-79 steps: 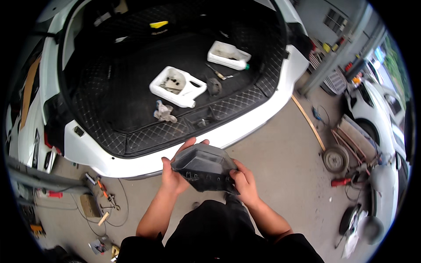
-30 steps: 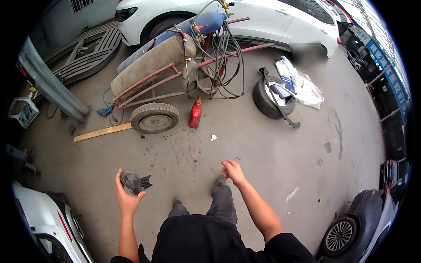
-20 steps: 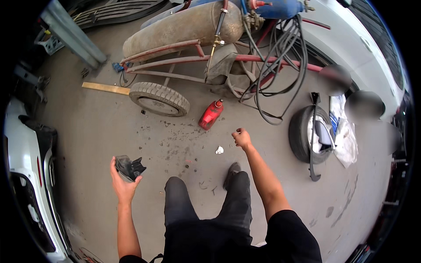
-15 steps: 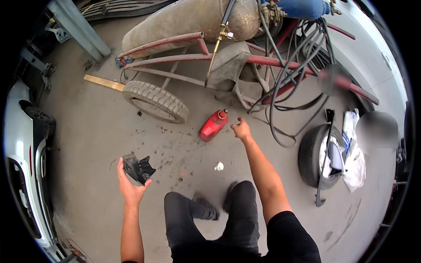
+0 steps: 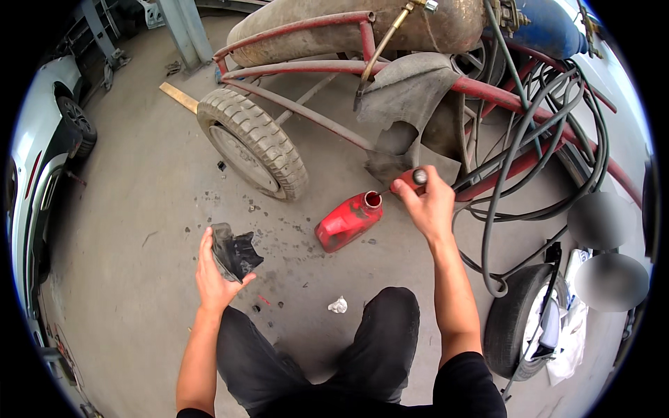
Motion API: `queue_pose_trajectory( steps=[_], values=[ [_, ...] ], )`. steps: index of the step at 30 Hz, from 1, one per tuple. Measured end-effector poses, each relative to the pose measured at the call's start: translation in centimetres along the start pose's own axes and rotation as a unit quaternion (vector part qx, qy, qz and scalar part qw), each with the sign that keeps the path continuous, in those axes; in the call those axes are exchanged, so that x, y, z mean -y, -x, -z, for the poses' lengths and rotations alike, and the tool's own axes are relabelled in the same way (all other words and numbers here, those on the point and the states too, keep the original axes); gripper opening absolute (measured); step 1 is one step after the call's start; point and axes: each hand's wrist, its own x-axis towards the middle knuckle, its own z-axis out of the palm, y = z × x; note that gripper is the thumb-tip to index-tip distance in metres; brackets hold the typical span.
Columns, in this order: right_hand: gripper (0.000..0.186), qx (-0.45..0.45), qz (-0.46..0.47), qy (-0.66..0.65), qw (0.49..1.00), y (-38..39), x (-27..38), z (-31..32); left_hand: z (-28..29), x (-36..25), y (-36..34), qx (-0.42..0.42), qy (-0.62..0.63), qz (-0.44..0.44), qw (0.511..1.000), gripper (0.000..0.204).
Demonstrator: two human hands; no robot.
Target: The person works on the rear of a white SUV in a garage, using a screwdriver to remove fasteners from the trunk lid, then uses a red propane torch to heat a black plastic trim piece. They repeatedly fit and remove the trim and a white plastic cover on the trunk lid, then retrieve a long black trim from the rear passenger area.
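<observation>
My left hand [image 5: 214, 280] holds up a dusty black plastic piece [image 5: 244, 256] with a jagged edge, fingers along its outer side and thumb under it. A red plastic bottle [image 5: 343, 224] with dark smudges stands on the floor ahead, its round mouth uncovered. Just right of that mouth, my right hand [image 5: 435, 207] grips a red cap [image 5: 408, 182] with a dark round top. A thin dark strip shows between cap and bottle neck; what it is I cannot make out.
Beyond the bottle stands a red-framed cart [image 5: 300, 70] with a treaded wheel [image 5: 252, 143], a rusty cylinder [image 5: 334, 35] and a blue one [image 5: 547, 28]. Black hoses [image 5: 512, 188] hang at the right, above a loose tire [image 5: 512, 320]. Crumpled white paper [image 5: 338, 304] lies near my knees.
My right hand has reached the bottle and taken off its cap, leaving the mouth uncovered. I have come lower and closer to the cart. The black piece stays in my left hand.
</observation>
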Motion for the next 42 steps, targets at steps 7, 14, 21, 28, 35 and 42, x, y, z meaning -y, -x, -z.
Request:
queue_pose_trajectory(
  steps=[7,14,21,28,35,42],
  values=[
    [0.031,-0.021,0.018,-0.045,0.999,1.9,3.8,5.7,1.2,-2.1,-1.3,-0.013,0.007,-0.028,1.0,0.12],
    [0.031,-0.059,0.03,-0.02,0.998,3.5,3.8,7.8,0.8,-2.0,-0.6,-0.017,0.037,-0.058,0.997,0.119],
    [0.03,-0.083,0.041,-0.045,0.995,4.9,1.9,6.9,0.9,-1.5,0.0,-0.017,0.064,-0.041,0.997,0.119],
    [0.026,-0.066,-0.003,-0.036,0.997,5.8,2.7,7.0,1.6,-1.3,-0.3,-0.012,0.052,-0.066,0.996,0.118],
    [0.025,-0.144,-0.062,-0.1,0.983,8.3,3.6,9.6,1.8,-1.6,0.3,-0.021,0.057,-0.052,0.997,0.116],
    [0.031,-0.177,-0.075,-0.124,0.974,9.7,3.1,9.7,1.1,-1.1,0.8,-0.022,0.038,-0.098,0.994,0.114]
  ],
)
